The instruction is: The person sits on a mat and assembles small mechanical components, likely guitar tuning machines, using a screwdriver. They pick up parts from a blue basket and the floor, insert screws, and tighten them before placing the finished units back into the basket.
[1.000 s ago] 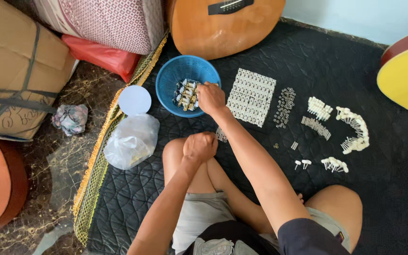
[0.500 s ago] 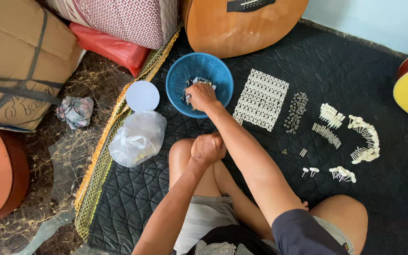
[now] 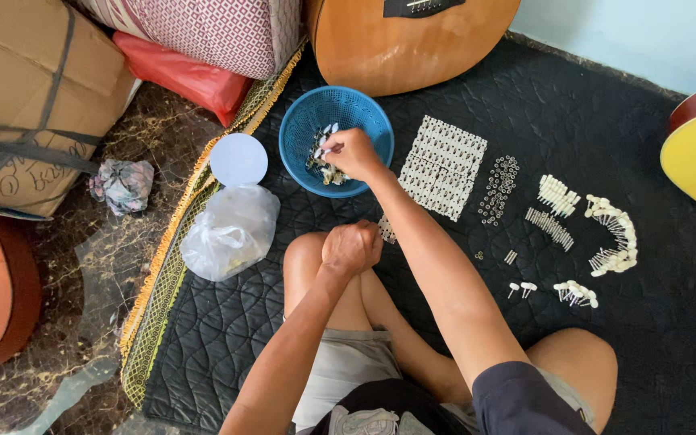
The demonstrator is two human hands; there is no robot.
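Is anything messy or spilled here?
Nothing is spilled. The small white pegs lie in sorted groups on the black quilted mat. Only a crumpled cloth sits stray on the marble floor.

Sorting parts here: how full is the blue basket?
Nearly empty: the blue basket holds only a small pile of parts under the right hand; bare mesh shows elsewhere.

Contents of blue basket [image 3: 300, 129] partly hidden under right hand [image 3: 350, 153] — pieces too small to identify. Left hand [image 3: 351, 246], below basket, fisted — anything inside unseen. Guitar [image 3: 412, 36] above basket cut off by top edge.
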